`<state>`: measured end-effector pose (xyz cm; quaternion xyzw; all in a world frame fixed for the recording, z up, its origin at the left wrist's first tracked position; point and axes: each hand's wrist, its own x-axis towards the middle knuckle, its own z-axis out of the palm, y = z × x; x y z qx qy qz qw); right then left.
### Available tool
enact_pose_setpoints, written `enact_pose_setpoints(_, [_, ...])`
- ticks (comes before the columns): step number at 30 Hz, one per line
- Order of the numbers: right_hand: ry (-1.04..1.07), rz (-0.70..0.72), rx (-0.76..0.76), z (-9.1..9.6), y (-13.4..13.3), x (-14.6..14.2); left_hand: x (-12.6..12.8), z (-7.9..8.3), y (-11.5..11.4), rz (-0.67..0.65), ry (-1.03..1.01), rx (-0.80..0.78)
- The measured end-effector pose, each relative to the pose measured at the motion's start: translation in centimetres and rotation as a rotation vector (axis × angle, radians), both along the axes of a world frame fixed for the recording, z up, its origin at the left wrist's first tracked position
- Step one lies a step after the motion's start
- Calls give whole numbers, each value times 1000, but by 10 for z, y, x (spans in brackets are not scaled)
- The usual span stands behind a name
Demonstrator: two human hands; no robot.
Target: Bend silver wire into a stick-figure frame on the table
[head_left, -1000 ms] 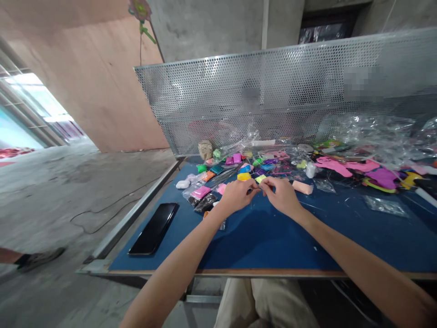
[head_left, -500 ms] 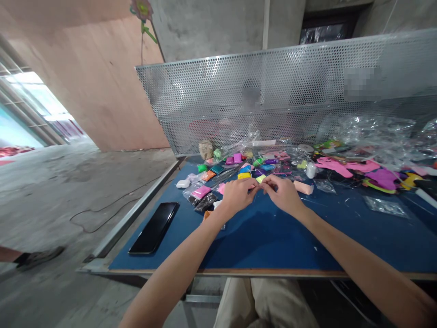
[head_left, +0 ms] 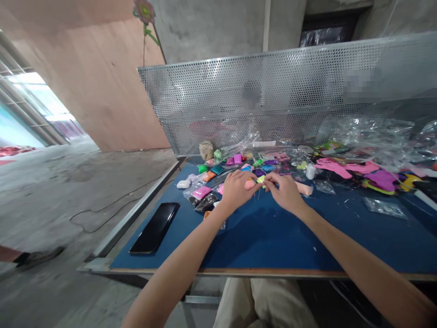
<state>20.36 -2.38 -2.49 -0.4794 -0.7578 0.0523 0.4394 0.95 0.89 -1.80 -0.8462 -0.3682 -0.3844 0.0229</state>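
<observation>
Over the middle of the table, my left hand [head_left: 238, 190] is closed around a small salmon-pink lump [head_left: 249, 184], which looks like modelling clay. Close beside it, my right hand [head_left: 284, 191] pinches with thumb and forefinger; whatever lies between those fingertips is too small to make out. Thin pale strands hang below the fingertips of the two hands. A yellow-green piece [head_left: 261, 179] shows just behind the fingers, and I cannot tell whether they touch it. To the right of my right hand lies a peach-coloured block [head_left: 304, 188].
Wrapped coloured clay packets [head_left: 202, 192] lie left of my hands. A black phone [head_left: 154, 228] rests near the blue table's [head_left: 273, 246] left edge. Pink cut-out shapes [head_left: 332, 167] and clear plastic bags [head_left: 378, 132] crowd the right. A perforated metal panel [head_left: 218, 100] stands along the back.
My left hand has opened out slightly, so the salmon-pink lump now shows in it. The fingertips of my two hands have drawn a little apart.
</observation>
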Motion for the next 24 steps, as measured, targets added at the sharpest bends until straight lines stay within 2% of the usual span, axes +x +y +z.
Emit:
enact_pose_setpoints(2, [-70,47,10,3,2,6,-8,3,7,52,-128,8])
enact_pose_setpoints(5, [-78,45,46,7,2,12,-21,6,15,101,-242,1])
enact_pose_setpoints(8, [-35,52,67,7,1,14,-26,11,17,-22,-236,-97])
enact_pose_setpoints(10, [-21,71,50,5,1,13,-26,13,15,-139,-210,-188])
enact_pose_setpoints(12, [19,65,22,3,2,13,-24,14,12,-198,-183,-283])
enact_pose_setpoints(15, [106,47,-26,1,3,12,-21,12,8,-217,-211,-404])
enact_pose_setpoints(18, [157,55,-61,-1,3,9,-17,8,4,-235,-361,-459])
enact_pose_setpoints(24, [156,25,15,-2,0,3,-7,0,0,-230,-603,-546])
